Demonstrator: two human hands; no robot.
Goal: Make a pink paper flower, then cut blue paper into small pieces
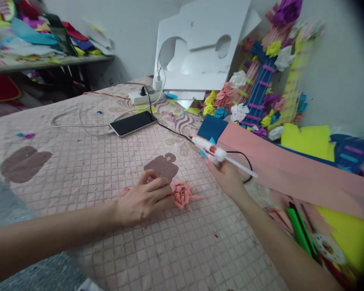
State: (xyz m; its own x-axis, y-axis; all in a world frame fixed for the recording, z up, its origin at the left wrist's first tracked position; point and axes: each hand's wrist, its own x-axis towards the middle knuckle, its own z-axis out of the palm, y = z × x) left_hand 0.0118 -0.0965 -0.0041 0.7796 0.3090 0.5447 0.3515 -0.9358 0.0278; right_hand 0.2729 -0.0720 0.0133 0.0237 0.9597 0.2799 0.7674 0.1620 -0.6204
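Observation:
A ruffled pink paper flower (182, 195) lies low over the checked tablecloth. My left hand (148, 196) reaches in from the left, its fingers curled, with the ones nearest the flower closed at its left edge; the thumb is hidden under the hand. To the right, my right hand (226, 176) is wrapped around a white hot glue gun (210, 148), slightly blurred. Its nozzle points up and left, away from the flower, and a clear glue stick (241, 165) juts out of its back end. A black cord trails from the gun.
A phone (133, 123) on a white cable lies near a power strip (144, 96). Pink paper sheets (291, 165), a green cutter (300, 228) and a tape roll (329, 247) are at right. Paper-flower guitars (257, 93) and a white cut-out board (200, 44) lean against the wall.

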